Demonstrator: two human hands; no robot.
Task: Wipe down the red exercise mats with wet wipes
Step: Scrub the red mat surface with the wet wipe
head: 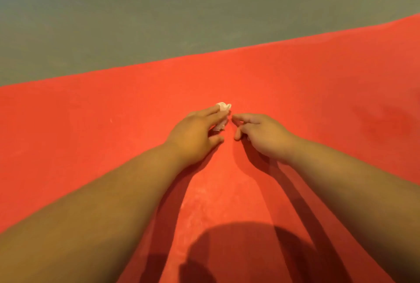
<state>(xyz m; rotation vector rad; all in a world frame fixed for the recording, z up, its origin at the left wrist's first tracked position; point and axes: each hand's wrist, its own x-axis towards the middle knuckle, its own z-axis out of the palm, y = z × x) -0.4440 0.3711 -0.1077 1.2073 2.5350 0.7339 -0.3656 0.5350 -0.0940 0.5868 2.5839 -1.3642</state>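
Nearest the camera, a pale dusty streak (195,210) on the red mat (91,123) leads toward the crumpled wet wipe (223,110), and is probably a patch not yet cleaned. The left hand (197,132) lies on the wipe, fingers straight, pressing it to the mat to scrub. Just right of the wipe, the right hand (261,132) is loosely curled and empty, perhaps ready to refold it. Beyond the wipe lies the grey floor (159,21).
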